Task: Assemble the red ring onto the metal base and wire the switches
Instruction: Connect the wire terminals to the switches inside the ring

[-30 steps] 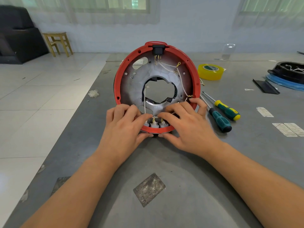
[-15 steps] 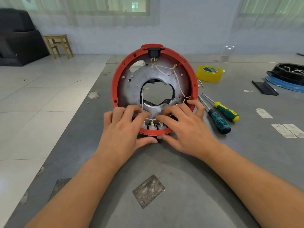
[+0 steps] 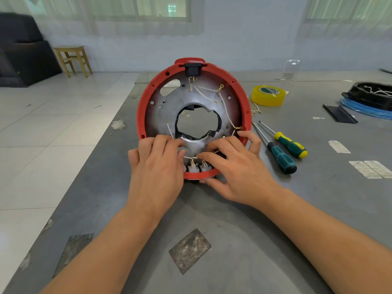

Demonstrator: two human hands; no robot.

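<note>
The red ring (image 3: 141, 115) stands tilted up on its near edge on the grey table, with the round metal base (image 3: 165, 115) seated inside it. A black socket (image 3: 192, 68) sits at the ring's top, and white wires (image 3: 226, 111) run across the base. Small grey switches (image 3: 193, 168) sit in the ring's near rim. My left hand (image 3: 157, 166) curls over the near rim left of the switches, fingertips on the base. My right hand (image 3: 235, 166) grips the rim from the right, thumb beneath it and index fingertip on a wire above the switches.
Two screwdrivers, one teal-handled (image 3: 281, 161) and one yellow-green (image 3: 291, 145), lie right of the ring. A yellow tape roll (image 3: 268, 95) sits behind them. A black part on a blue ring (image 3: 369, 98) and a black strip (image 3: 339, 114) lie far right. The table's left edge (image 3: 95, 158) drops to tiled floor.
The ring has shifted slightly left with both hands still on its near rim. My left thumb has slipped out of sight, and my right index finger has moved left along the wire.
</note>
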